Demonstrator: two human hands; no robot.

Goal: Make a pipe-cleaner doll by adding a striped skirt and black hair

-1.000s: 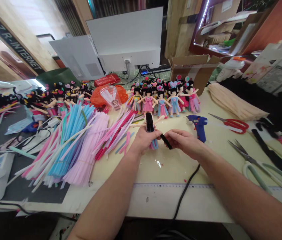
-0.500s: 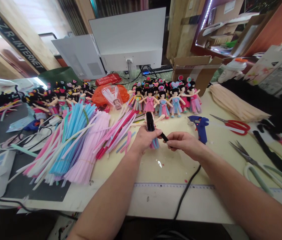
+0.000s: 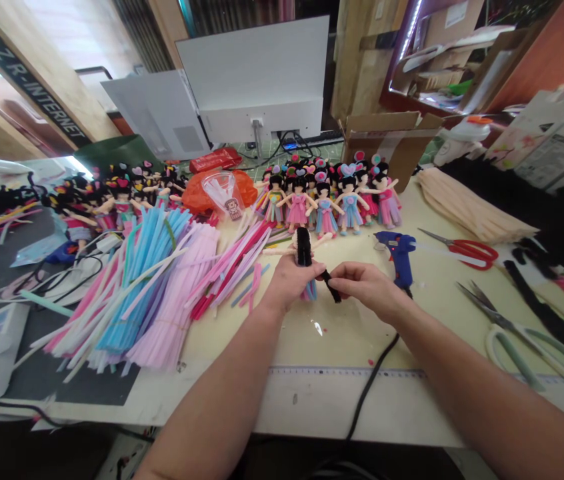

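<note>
In my left hand (image 3: 289,277) is a pipe-cleaner doll (image 3: 303,247) with black hair, its pale arms sticking out sideways and a bit of blue and pink skirt showing below my fingers. My right hand (image 3: 362,285) pinches a short black pipe cleaner (image 3: 333,288) just right of the doll. The upper end of that strip comes close to my left thumb; whether it touches the doll I cannot tell. The doll's lower body is mostly hidden by my left hand.
Finished dolls (image 3: 325,207) stand in rows behind. Bundles of blue (image 3: 137,280) and lilac pipe cleaners (image 3: 179,300) lie left. On the right are a blue glue gun (image 3: 399,257), red-handled scissors (image 3: 477,253) and larger pale-green scissors (image 3: 537,340). A ruler strip (image 3: 342,372) runs along the front.
The black pipe cleaner in my right hand has swung to a steeper slant, and more of its lower end shows. The left hand stays almost in place with the doll.
</note>
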